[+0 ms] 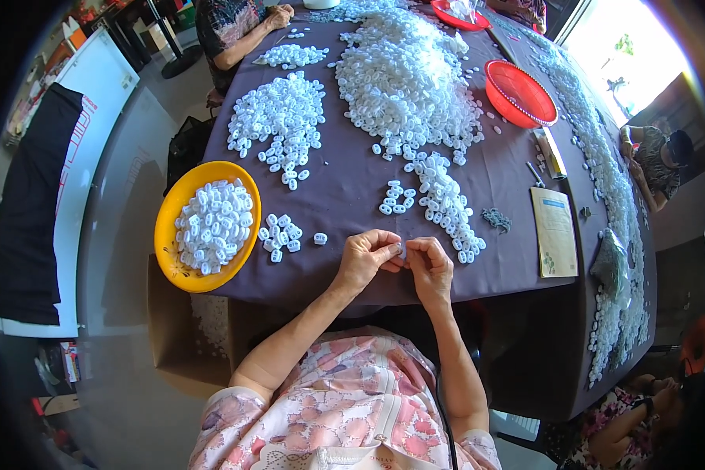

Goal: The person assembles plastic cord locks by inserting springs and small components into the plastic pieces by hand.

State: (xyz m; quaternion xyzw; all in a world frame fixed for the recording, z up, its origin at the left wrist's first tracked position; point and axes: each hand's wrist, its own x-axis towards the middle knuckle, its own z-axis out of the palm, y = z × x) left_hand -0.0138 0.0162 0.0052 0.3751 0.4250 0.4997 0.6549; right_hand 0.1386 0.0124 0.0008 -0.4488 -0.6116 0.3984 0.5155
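Note:
My left hand (366, 257) and my right hand (431, 264) meet at the near edge of a table covered in purple cloth (345, 188). Both pinch one small white plastic piece (400, 251) between their fingertips. Just to the left lies a small cluster of white pieces (280, 235). A yellow bowl (174, 205) full of the same pieces sits at the table's left edge. A strip of white pieces (445, 205) runs away from my right hand toward a large heap (403, 78).
A second heap of white pieces (280, 121) lies mid-left. A red basket (518, 92) stands at the right, with a booklet (554, 231) and a grey tuft (496, 219) nearer. Other people sit at the far left, right and lower right. A cardboard box (188, 329) stands under the table.

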